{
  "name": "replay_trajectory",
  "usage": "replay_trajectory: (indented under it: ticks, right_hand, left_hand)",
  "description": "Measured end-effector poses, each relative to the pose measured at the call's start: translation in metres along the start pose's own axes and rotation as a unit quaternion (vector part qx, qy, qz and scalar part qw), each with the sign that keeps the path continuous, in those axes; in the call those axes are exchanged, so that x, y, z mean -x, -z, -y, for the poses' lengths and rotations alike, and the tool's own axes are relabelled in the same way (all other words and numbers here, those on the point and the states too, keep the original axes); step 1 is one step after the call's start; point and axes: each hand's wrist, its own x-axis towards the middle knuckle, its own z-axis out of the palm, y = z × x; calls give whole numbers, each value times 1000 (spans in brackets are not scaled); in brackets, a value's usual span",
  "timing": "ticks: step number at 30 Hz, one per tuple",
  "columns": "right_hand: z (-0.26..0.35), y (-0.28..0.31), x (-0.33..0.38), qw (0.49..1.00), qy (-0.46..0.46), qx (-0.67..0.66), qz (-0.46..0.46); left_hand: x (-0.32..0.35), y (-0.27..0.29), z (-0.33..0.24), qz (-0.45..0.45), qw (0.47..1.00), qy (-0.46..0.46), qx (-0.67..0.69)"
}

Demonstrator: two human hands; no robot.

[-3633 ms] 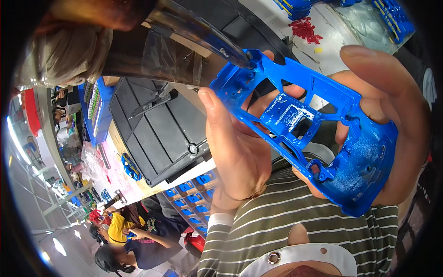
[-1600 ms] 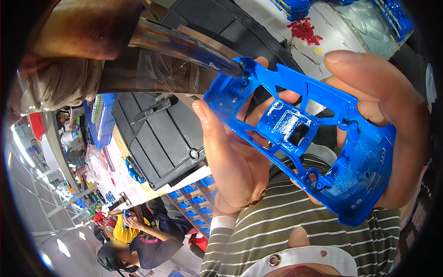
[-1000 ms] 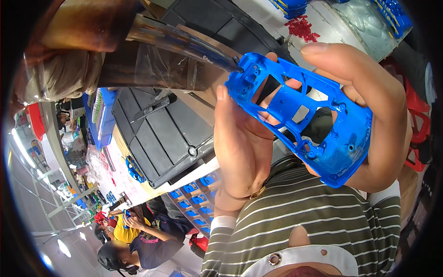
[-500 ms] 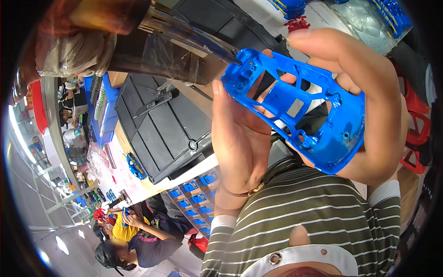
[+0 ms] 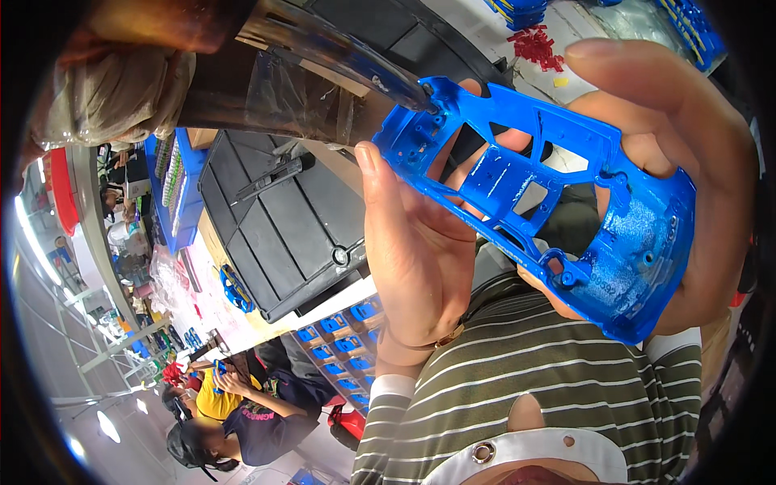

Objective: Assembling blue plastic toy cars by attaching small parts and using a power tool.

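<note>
A blue plastic toy car body shell [image 5: 505,182] is held up with its hollow inside facing me and its long axis slanting down to the right. My left hand [image 5: 416,255] supports its left end, the thumb against the edge and other fingers partly hidden behind it. Around the right end curls my right hand [image 5: 695,153], with its fingers along the far edge. A shiny metal rod [image 5: 347,61] reaches in from the upper left, and its tip is at a corner of the shell's left end; whether it touches I cannot tell.
Black plastic crate lids [image 5: 275,218] lie behind the rod. Red scraps [image 5: 535,50] are scattered at the top, near stacked blue parts [image 5: 517,12]. Trays of blue parts [image 5: 339,347] stand lower left, where a co-worker in dark clothing [image 5: 263,432] handles a blue piece.
The shell has shifted right and looks larger, its right end lower. My right hand has moved right with it, while my left hand has moved slightly left.
</note>
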Motion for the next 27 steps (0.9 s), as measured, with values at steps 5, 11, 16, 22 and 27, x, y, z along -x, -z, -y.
replay_trajectory:
  ticks: [5,11,16,22,27]
  right_hand:
    - [0,-5,2,1000,7,22,-13]
    - [0,-8,0,999,9,39,-20]
    - [-1,-13,0,998,13,47,-26]
    - [1,-14,1,998,9,60,-33]
    - [2,-15,-3,997,13,66,-36]
  left_hand:
    - [1,-4,-3,-22,1000,-3,-1]
    - [-1,-4,-3,-10,1000,-9,1]
    - [1,1,-1,-8,1000,-19,6]
    - [0,4,3,6,999,-27,23]
    - [2,9,9,25,998,-30,54]
